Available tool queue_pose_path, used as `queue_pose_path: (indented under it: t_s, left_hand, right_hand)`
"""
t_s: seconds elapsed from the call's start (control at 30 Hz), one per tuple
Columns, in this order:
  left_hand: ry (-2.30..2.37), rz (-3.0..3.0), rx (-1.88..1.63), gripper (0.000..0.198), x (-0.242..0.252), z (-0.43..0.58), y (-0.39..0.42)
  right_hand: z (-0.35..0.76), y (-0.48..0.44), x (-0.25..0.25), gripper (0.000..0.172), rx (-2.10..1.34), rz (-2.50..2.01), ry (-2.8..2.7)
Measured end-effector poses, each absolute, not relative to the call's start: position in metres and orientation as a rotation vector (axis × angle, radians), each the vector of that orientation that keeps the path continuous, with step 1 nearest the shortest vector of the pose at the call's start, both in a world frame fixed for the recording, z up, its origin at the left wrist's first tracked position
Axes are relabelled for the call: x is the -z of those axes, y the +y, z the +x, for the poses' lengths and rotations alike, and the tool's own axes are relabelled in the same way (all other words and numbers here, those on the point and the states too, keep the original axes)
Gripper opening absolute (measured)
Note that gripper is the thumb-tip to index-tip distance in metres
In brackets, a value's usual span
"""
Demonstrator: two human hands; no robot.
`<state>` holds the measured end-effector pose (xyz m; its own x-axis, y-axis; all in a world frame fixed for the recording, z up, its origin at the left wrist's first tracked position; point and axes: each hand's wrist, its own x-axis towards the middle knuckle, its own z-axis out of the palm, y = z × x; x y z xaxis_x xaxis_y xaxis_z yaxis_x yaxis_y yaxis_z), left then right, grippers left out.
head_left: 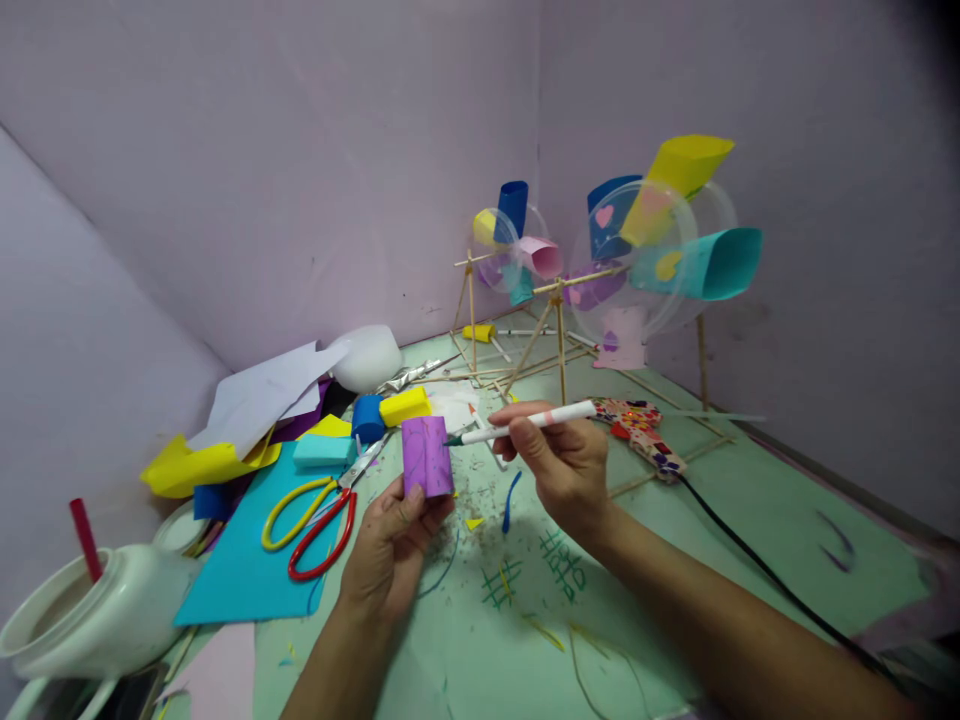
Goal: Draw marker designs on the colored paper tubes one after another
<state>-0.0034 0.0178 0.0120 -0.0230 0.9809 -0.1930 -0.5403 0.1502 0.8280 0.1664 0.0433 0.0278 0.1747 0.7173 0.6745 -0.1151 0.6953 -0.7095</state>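
Observation:
My left hand [390,545] is closed round the bottom of a purple paper roll [427,455], holding it upright above the green table [675,560]. My right hand [564,462] pinches a white marker pen [529,422] that lies almost level. The pen's dark green tip points left and sits right at the roll's right edge. Whether tip and paper touch I cannot tell.
Red and yellow scissors [319,515] lie on a blue sheet [247,560] to the left, near coloured paper rolls and loose sheets. A patterned glue gun [641,430] with a black cord lies right. Two stick-and-paper wheels [652,240] stand at the back. A white jug [90,615] sits front left.

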Motion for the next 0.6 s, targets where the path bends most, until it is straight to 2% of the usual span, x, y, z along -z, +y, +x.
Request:
queue_pose_path:
  t_s: [0.1, 0.2, 0.33, 0.47, 0.6]
  left_hand:
    - [0.922, 0.674, -1.331, 0.034, -0.011, -0.002, 0.017]
    - [0.9, 0.652, -1.339, 0.029, -0.013, -0.002, 0.018]
    - [0.838, 0.462, -1.353, 0.017, -0.018, -0.005, 0.019]
    - [0.714, 0.315, -1.239, 0.032, -0.019, -0.011, 0.019]
    - [0.623, 0.247, -1.181, 0.043, -0.018, -0.015, 0.02]
  right_hand:
    - [0.166, 0.041, -0.028, 0.013, -0.557, -0.538, -1.453]
    - [0.166, 0.04, -0.028, 0.01, -0.496, -0.512, -1.583]
    - [0.165, 0.04, -0.028, 0.014, -0.599, -0.524, -1.37]
    - [0.163, 0.041, -0.033, 0.019, -0.735, -0.524, -1.086]
    - [0.161, 0.041, -0.036, 0.02, -0.784, -0.514, -1.058]
